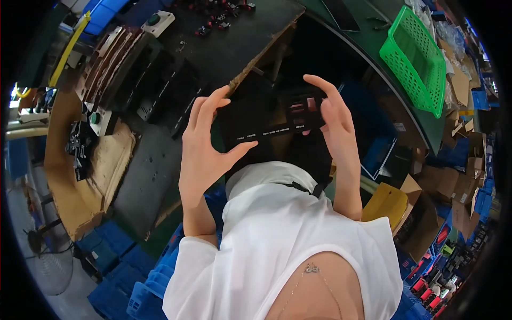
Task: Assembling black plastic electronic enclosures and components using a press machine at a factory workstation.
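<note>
A black rectangular panel (261, 134) with pale printing along its near edge and rectangular cutouts at its right end is held up before my lap. My left hand (205, 138) grips its left end, thumb along the near edge and fingers at the far corner. At the right end my right hand (338, 120) holds it beside the cutouts, and some fingertips show through the openings. The right index finger reaches past the far edge. Much of the panel blends into the dark background, so its outline is hard to make out.
Several black panels (160, 88) stand in a row on the left bench, near a cardboard tray (61, 170) and a box with a green button (158, 22). Small red-and-black parts (213, 21) lie at the far side. A green basket (392, 50) sits on the right table.
</note>
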Motion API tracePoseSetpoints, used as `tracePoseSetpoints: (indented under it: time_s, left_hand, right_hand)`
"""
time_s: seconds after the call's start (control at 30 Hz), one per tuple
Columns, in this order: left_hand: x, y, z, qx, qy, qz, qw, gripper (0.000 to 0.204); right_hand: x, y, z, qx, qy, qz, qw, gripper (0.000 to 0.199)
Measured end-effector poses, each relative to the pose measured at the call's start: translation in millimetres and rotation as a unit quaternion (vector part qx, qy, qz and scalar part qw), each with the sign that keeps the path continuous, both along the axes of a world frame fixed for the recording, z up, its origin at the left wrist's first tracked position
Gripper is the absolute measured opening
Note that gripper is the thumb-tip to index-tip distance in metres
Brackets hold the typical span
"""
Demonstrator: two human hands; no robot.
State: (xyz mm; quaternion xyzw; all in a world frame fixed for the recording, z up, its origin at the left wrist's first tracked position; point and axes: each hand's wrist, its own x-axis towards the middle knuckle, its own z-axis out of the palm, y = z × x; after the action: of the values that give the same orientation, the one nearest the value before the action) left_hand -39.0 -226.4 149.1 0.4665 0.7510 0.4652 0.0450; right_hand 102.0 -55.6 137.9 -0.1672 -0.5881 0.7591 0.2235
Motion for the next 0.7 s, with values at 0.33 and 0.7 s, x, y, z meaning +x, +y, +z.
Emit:
tracePoseSetpoints:
  time_s: [0.33, 0.7]
  left_hand:
    - [-44.0, -30.6, -8.7, -0.011, -0.063, 0.105, 0.992, 0.075]
    - [-43.7, -72.5, -25.0, -0.039, -0.033, 0.242, 0.969, 0.070]
  right_hand:
    - [-72.2, 5.6, 6.5, 0.183, -0.099, 0.149, 0.967, 0.073]
    - [-125.3, -6.1, -7.6, 0.225, -0.098, 0.263, 0.933, 0.074]
